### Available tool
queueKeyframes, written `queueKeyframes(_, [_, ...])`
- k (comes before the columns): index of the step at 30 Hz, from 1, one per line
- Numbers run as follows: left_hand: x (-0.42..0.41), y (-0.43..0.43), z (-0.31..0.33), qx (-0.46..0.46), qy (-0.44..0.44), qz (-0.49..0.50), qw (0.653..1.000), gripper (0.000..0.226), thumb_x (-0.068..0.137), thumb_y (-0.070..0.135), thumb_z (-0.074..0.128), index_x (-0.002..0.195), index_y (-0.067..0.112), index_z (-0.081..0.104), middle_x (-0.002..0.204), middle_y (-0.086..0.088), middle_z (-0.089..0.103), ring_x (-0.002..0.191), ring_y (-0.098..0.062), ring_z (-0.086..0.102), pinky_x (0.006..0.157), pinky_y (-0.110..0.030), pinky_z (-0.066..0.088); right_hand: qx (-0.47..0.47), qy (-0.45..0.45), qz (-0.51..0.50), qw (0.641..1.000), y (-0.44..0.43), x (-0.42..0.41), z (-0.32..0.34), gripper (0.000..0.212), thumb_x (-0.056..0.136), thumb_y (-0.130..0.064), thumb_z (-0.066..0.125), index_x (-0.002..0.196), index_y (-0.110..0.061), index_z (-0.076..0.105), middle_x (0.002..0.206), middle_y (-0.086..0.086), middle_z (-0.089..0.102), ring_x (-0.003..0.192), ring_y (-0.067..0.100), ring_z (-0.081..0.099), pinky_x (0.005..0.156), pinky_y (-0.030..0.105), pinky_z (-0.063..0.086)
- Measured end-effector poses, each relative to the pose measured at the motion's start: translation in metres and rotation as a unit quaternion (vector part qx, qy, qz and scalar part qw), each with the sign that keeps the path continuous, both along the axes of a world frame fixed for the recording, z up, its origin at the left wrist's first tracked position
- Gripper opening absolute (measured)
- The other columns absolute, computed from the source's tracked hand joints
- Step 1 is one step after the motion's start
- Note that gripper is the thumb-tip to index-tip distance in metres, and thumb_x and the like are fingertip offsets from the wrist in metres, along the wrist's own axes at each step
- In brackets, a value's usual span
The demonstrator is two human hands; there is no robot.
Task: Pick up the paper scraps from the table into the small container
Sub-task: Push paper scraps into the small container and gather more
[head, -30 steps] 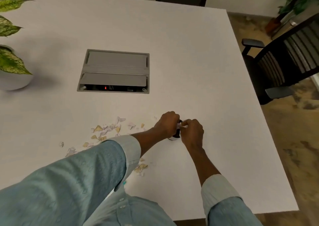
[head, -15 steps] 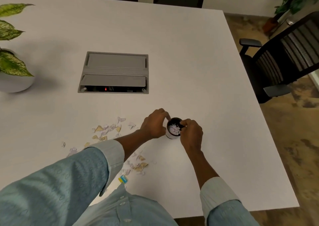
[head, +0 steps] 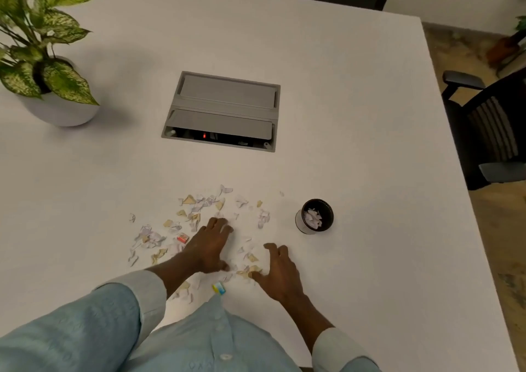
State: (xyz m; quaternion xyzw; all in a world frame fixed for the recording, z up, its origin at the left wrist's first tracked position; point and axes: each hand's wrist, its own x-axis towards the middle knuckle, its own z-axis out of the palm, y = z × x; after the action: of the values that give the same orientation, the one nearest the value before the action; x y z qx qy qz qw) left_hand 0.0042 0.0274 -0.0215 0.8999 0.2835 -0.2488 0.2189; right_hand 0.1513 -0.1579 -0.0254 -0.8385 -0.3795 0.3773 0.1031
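Several white and tan paper scraps (head: 199,209) lie scattered on the white table (head: 355,115), left of a small black container (head: 315,216) that stands upright with white scraps inside. My left hand (head: 209,246) rests flat on the table among the scraps, fingers spread. My right hand (head: 280,272) lies palm down to its right, fingers apart, with a few scraps (head: 249,259) between the two hands. Both hands are well short of the container and hold nothing that I can see.
A grey cable box (head: 223,110) is set into the table's middle. A potted plant (head: 45,67) stands at the far left. A black office chair (head: 489,132) sits beyond the table's right edge. Small coloured bits (head: 218,287) lie near the front edge.
Both hands have left the container and dropped back toward me onto the scrap pile. The container now stands alone. The view has shifted, bringing the plant further in.
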Motion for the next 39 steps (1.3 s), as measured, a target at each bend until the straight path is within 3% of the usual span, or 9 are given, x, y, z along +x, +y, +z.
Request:
queueKeyframes(5, [-0.028, -0.03, -0.018, 0.02, -0.003, -0.048, 0.999, 0.132, 0.065, 0.072, 0.08, 0.161, 0.019, 0.006, 0.171, -0.011, -0.008, 0.158, -0.035, -0.003, 0.128, -0.047, 0.01, 0.01, 0.005, 0.041, 0.999, -0.002, -0.008, -0.013, 0.098, 0.07, -0.065, 0.077, 0.15, -0.038, 0.028, 0.134, -0.002, 0.031, 0.118, 0.021, 0.053, 0.091, 0.037, 0.056])
queueKeyframes(11, [-0.048, -0.061, -0.034, 0.053, -0.017, -0.058, 0.997, 0.109, 0.09, 0.025, 0.076, 0.162, 0.022, -0.006, 0.166, -0.009, -0.03, 0.159, -0.035, -0.001, 0.127, -0.048, 0.017, 0.008, -0.01, 0.139, 0.99, 0.012, -0.01, -0.014, 0.098, 0.078, -0.047, 0.083, 0.154, -0.046, 0.022, 0.15, 0.001, 0.024, 0.13, 0.023, 0.05, 0.102, 0.035, 0.054])
queueKeyframes(16, [-0.045, -0.061, -0.034, 0.005, -0.018, -0.015, 1.0, 0.103, 0.087, 0.033, 0.079, 0.162, 0.028, 0.009, 0.172, -0.008, -0.011, 0.158, -0.032, 0.009, 0.121, -0.046, 0.035, 0.019, -0.027, 0.184, 0.982, 0.026, -0.013, -0.015, 0.081, 0.086, -0.025, 0.08, 0.15, -0.042, 0.035, 0.148, 0.002, 0.028, 0.122, 0.024, 0.057, 0.099, 0.037, 0.055])
queueKeyframes(19, [-0.041, -0.057, -0.032, -0.011, -0.031, -0.013, 0.999, 0.082, 0.083, 0.023, 0.081, 0.15, 0.029, 0.033, 0.167, -0.007, 0.008, 0.15, -0.03, 0.023, 0.099, -0.037, 0.056, 0.027, -0.045, 0.206, 0.977, 0.031, -0.014, -0.017, 0.068, 0.091, -0.023, 0.074, 0.149, -0.035, 0.04, 0.151, 0.004, 0.028, 0.131, 0.024, 0.049, 0.1, 0.04, 0.055])
queueKeyframes(21, [-0.039, -0.053, -0.032, -0.01, -0.038, -0.022, 0.999, 0.066, 0.086, 0.017, 0.077, 0.142, 0.026, 0.044, 0.159, -0.007, 0.023, 0.141, -0.026, 0.033, 0.091, -0.033, 0.059, 0.029, -0.063, 0.213, 0.974, 0.03, -0.013, -0.018, 0.06, 0.094, -0.022, 0.071, 0.146, -0.03, 0.044, 0.153, 0.006, 0.029, 0.133, 0.024, 0.048, 0.099, 0.041, 0.056])
queueKeyframes(25, [-0.032, -0.05, -0.03, 0.009, -0.046, -0.025, 0.999, 0.049, 0.093, 0.014, 0.069, 0.139, 0.021, 0.053, 0.139, -0.004, 0.046, 0.122, -0.021, 0.045, 0.094, -0.032, 0.054, 0.042, -0.088, 0.224, 0.97, 0.025, -0.01, -0.019, 0.042, 0.095, -0.015, 0.067, 0.134, -0.021, 0.054, 0.141, 0.006, 0.042, 0.126, 0.023, 0.048, 0.091, 0.039, 0.058])
queueKeyframes(31, [-0.023, -0.047, -0.026, -0.022, -0.083, 0.018, 0.996, 0.047, 0.096, 0.013, 0.06, 0.142, 0.017, 0.054, 0.13, -0.004, 0.049, 0.114, -0.021, 0.052, 0.089, -0.029, 0.05, 0.098, -0.08, 0.13, 0.983, 0.014, 0.0, -0.018, 0.023, 0.094, -0.008, 0.059, 0.114, -0.013, 0.068, 0.117, 0.005, 0.057, 0.108, 0.021, 0.056, 0.083, 0.034, 0.053])
queueKeyframes(36, [-0.003, -0.048, -0.013, -0.046, -0.123, 0.081, 0.988, 0.047, 0.093, 0.016, 0.069, 0.139, 0.021, 0.059, 0.135, 0.0, 0.049, 0.12, -0.02, 0.054, 0.098, -0.023, 0.051, 0.129, -0.024, -0.062, 0.989, 0.01, 0.011, -0.01, 0.012, 0.087, -0.006, 0.073, 0.098, -0.01, 0.077, 0.103, 0.004, 0.064, 0.094, 0.017, 0.065, 0.086, 0.03, 0.055])
queueKeyframes(39, [0.021, -0.047, 0.005, -0.075, -0.158, 0.127, 0.976, 0.045, 0.09, 0.015, 0.075, 0.133, 0.02, 0.064, 0.128, 0.0, 0.054, 0.112, -0.021, 0.06, 0.092, -0.023, 0.055, 0.152, -0.024, -0.15, 0.977, 0.007, 0.02, 0.003, 0.014, 0.082, -0.002, 0.075, 0.09, -0.012, 0.079, 0.095, 0.001, 0.068, 0.087, 0.015, 0.068, 0.079, 0.022, 0.054])
